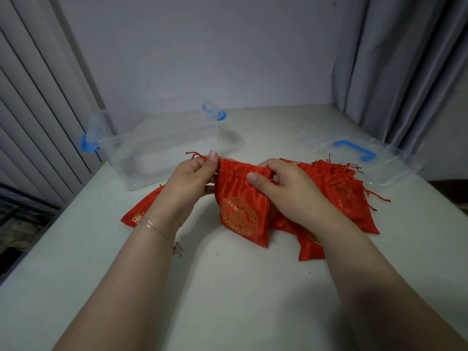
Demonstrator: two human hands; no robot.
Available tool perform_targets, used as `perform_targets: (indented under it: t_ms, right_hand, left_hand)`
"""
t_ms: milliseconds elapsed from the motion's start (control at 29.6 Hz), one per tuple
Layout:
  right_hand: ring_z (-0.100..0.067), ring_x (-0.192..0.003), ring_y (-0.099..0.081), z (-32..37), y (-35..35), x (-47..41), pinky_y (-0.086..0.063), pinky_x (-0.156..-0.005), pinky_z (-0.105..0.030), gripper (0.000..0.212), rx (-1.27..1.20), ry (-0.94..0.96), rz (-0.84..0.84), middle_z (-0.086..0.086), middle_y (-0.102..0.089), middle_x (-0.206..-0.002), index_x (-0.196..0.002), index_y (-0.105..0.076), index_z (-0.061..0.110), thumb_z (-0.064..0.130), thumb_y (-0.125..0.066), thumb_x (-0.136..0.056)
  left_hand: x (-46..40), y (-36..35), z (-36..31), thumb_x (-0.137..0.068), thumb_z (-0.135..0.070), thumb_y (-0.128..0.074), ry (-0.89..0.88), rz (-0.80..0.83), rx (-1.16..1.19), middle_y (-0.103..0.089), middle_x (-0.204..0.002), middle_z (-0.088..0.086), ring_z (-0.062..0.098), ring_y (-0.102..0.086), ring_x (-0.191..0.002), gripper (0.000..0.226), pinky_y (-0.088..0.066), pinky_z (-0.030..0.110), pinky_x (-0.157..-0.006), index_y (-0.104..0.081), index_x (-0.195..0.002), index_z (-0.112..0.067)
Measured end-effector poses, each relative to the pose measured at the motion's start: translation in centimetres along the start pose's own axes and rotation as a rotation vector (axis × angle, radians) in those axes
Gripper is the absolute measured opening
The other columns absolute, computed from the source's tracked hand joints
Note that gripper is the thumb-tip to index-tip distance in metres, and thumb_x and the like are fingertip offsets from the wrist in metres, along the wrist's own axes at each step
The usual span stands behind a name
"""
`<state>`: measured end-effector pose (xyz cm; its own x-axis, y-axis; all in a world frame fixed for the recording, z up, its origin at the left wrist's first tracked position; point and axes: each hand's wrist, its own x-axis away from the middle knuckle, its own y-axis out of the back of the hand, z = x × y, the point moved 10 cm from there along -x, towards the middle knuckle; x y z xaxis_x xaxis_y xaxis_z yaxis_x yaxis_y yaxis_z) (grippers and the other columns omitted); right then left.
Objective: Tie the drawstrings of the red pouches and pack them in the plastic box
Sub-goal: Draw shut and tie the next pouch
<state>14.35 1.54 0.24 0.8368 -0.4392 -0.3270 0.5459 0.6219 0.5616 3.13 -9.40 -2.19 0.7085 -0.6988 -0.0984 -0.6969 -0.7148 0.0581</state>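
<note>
While held up over the pale grey tabletop [228, 287] — broad, matte, lit from above. Behind and to the left, clear plastic box with blue latch clips [162, 148], open-topped, apparently nothing red inside yet. At far right, matching clear lid with blue handle [359, 153], lying flat. Just under the right forearm, heap of untied red satin pouches [347, 196], cords splayed. One more flat red pouch [141, 211] beneath the left wrist. In the middle, red satin drawstring pouch with gold medallion [240, 206], mouth partly gathered. Left hand [192, 178] pinching the red cord end [195, 155]; right hand [281, 188] curled round the opposite side of the mouth, cord there hidden. Probable risks — uneven pull bunching the satin crookedly, slippery cord escaping the pinch, or a loose knot opening once packed.
</note>
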Motion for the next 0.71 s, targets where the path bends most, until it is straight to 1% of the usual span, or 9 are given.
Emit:
perform_targets:
  t_ms: [101, 169, 237, 304, 372, 473, 541, 608, 710]
  right_hand:
    - [0.002, -0.047, -0.049, -0.3, 0.0, 0.0, -0.036, -0.053, -0.011, 0.017, -0.071, -0.034, 0.066, 0.018, -0.053, -0.049, -0.085, -0.059, 0.018, 0.030, -0.052, -0.095]
    - [-0.002, -0.043, -0.042, -0.8, 0.2, 0.0, -0.034, -0.052, -0.021, 0.025, -0.010, -0.045, 0.064, 0.011, -0.047, -0.049, -0.074, -0.057, 0.016, 0.029, -0.052, -0.095]
    - [-0.001, -0.043, -0.044, -1.2, 1.0, -0.2, -0.031, -0.052, -0.023, 0.035, 0.082, -0.050, 0.000, 0.009, -0.047, -0.049, -0.060, -0.051, 0.021, 0.031, -0.055, -0.093]
    - [0.002, -0.043, -0.046, -1.5, 1.9, -0.3, -0.031, -0.052, -0.021, 0.038, 0.055, -0.074, -0.074, 0.009, -0.049, -0.046, -0.056, -0.051, 0.022, 0.033, -0.057, -0.092]
    - [0.002, -0.042, -0.046, -2.0, 2.7, -0.3, -0.033, -0.052, -0.021, 0.035, -0.086, -0.130, -0.137, 0.010, -0.054, -0.050, -0.061, -0.058, 0.019, 0.032, -0.054, -0.094]
    - [-0.006, -0.066, -0.062, -2.7, 3.0, -0.2, -0.053, -0.061, -0.026, 0.036, -0.368, -0.236, -0.188, 0.000, -0.068, -0.080, -0.066, -0.057, 0.013, 0.025, -0.046, -0.098]
    - [-0.013, -0.075, -0.069, -2.7, 2.8, 0.0, -0.057, -0.071, -0.031, 0.036, -0.600, -0.287, -0.196, -0.004, -0.071, -0.095, -0.066, -0.050, 0.011, 0.021, -0.042, -0.100]
    - [-0.017, -0.070, -0.072, -2.7, 2.9, 0.2, -0.058, -0.064, -0.030, 0.034, -0.791, -0.318, -0.223, -0.008, -0.071, -0.097, -0.068, -0.044, 0.010, 0.020, -0.040, -0.101]
    - [-0.020, -0.059, -0.071, -2.8, 3.1, 0.4, -0.055, -0.046, -0.023, 0.034, -0.920, -0.345, -0.238, -0.012, -0.073, -0.096, -0.069, -0.041, 0.011, 0.020, -0.038, -0.101]
  left_hand:
    - [-0.1, 1.3, -0.3, -0.099, -0.041, -0.040, -0.050, -0.104, -0.221, -0.072, -0.088, 0.011, 0.021, -0.067, -0.080, 0.047, -0.054, 0.033, -0.076, -0.070, -0.093, -0.005]
    - [0.0, 2.0, -1.0, -0.100, -0.042, -0.038, -0.107, -0.194, -0.461, -0.069, -0.081, 0.015, 0.023, -0.064, -0.074, 0.052, -0.051, 0.039, -0.075, -0.065, -0.084, 0.000]
    - [0.1, 2.6, -1.5, -0.100, -0.042, -0.038, -0.144, -0.249, -0.526, -0.065, -0.077, 0.022, 0.031, -0.061, -0.072, 0.057, -0.050, 0.042, -0.074, -0.058, -0.077, 0.006]
    - [0.0, 2.8, -1.2, -0.101, -0.039, -0.038, -0.115, -0.234, -0.351, -0.064, -0.070, 0.015, 0.024, -0.060, -0.066, 0.055, -0.051, 0.035, -0.068, -0.056, -0.067, 0.000]
    - [-0.3, 3.0, -0.8, -0.102, -0.036, -0.037, -0.080, -0.215, -0.105, -0.062, -0.065, 0.004, 0.015, -0.059, -0.062, 0.050, -0.049, 0.026, -0.065, -0.049, -0.061, -0.009]
    - [-0.5, 2.4, -0.5, -0.103, -0.032, -0.032, -0.074, -0.120, 0.250, -0.062, -0.064, 0.002, 0.015, -0.065, -0.066, 0.048, -0.055, 0.028, -0.070, -0.040, -0.061, -0.010]
    - [-0.4, 1.7, -1.1, -0.103, -0.034, -0.030, -0.092, -0.040, 0.440, -0.063, -0.068, 0.003, 0.019, -0.069, -0.076, 0.049, -0.057, 0.030, -0.075, -0.042, -0.060, -0.011]
    - [-0.1, 1.4, -1.8, -0.102, -0.035, -0.030, -0.111, 0.007, 0.577, -0.063, -0.069, 0.003, 0.022, -0.070, -0.083, 0.055, -0.057, 0.031, -0.075, -0.048, -0.055, -0.013]
    - [0.2, 1.2, -2.7, -0.100, -0.035, -0.031, -0.145, 0.016, 0.668, -0.066, -0.077, 0.001, 0.022, -0.070, -0.091, 0.058, -0.057, 0.032, -0.075, -0.058, -0.053, -0.014]
